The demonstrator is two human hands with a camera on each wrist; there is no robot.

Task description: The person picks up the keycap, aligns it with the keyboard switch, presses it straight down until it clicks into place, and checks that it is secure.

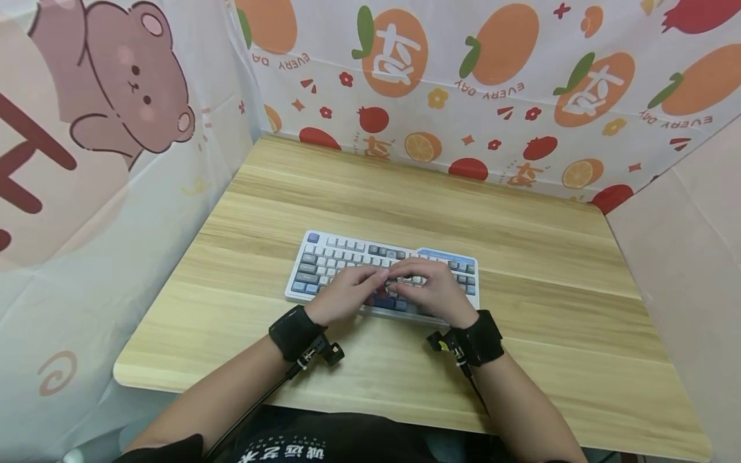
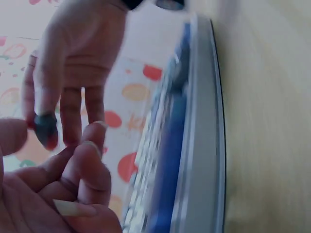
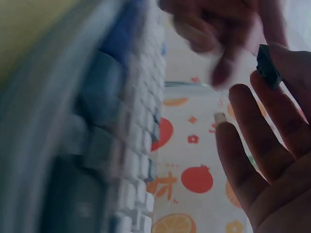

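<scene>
My right hand [image 1: 429, 286] pinches a small dark keycap [image 3: 268, 67] between its thumb and a fingertip, while the other fingers spread away from it. Facing it, my left hand [image 1: 350, 290] has its fingers loosely bent. One left fingertip comes right up beside the keycap [image 2: 46, 130] in the left wrist view. Both hands are over the middle of a white keyboard [image 1: 295, 290] with white, grey and blue keys, hiding part of its rows. In the right wrist view the near keys are blurred.
The keyboard lies on a light wooden table [image 1: 231, 341]. Patterned cloth [image 1: 440, 116] with fruit prints hangs behind the table, and a bear print [image 1: 133, 77] marks the cloth on the left. Black camera straps [image 1: 477, 337] wrap both wrists, with cables running back along the arms.
</scene>
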